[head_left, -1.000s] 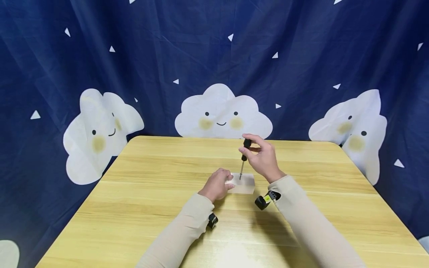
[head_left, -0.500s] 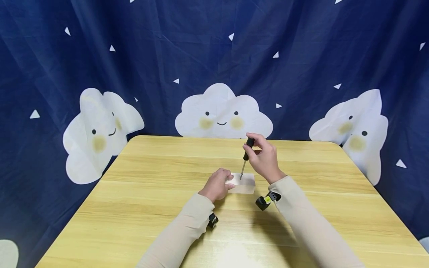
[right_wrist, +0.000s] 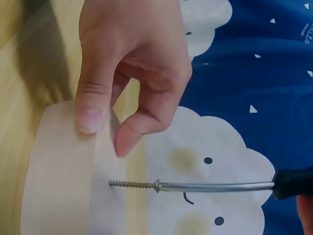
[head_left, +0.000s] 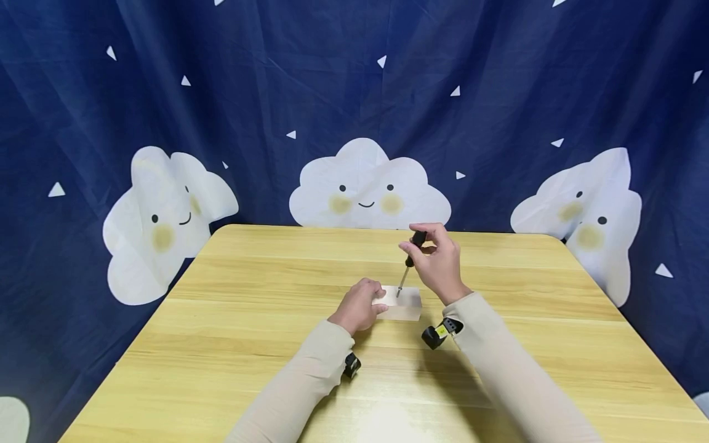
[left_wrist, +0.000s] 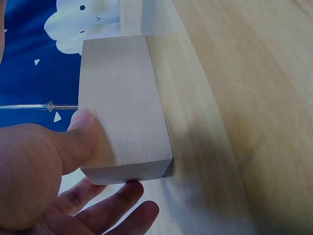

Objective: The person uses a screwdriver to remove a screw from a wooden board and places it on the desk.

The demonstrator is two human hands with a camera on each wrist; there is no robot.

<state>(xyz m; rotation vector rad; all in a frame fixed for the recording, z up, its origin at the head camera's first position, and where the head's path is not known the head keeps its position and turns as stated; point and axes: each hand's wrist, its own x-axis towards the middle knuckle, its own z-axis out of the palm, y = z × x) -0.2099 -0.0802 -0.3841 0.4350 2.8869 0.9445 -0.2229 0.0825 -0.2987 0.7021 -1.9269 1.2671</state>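
Observation:
A pale wooden block point(head_left: 411, 303) lies on the table, its left end pinched by my left hand point(head_left: 357, 306). In the left wrist view, that thumb presses the block's side while other fingers reach around its end. From the block's top rises a threaded screw point(right_wrist: 132, 184), much of its thread exposed. The screwdriver point(head_left: 405, 280) meets the screw's head with its metal shaft, tilted rightward at the top. My right hand point(head_left: 439, 263) holds the black handle point(right_wrist: 295, 183) between thumb and fingers. Only a sliver of that hand shows in the right wrist view.
The light wooden table point(head_left: 221, 344) spreads around the block. Behind it hangs a dark blue curtain point(head_left: 260, 74) with smiling clouds and small white triangles. A black wrist camera point(head_left: 434, 335) hangs below the right wrist, near the table.
The screwdriver's handle has shifted right and the tool leans more, its tip still at the screw. My right thumb and fingers have moved on the handle. The left hand and block stay put.

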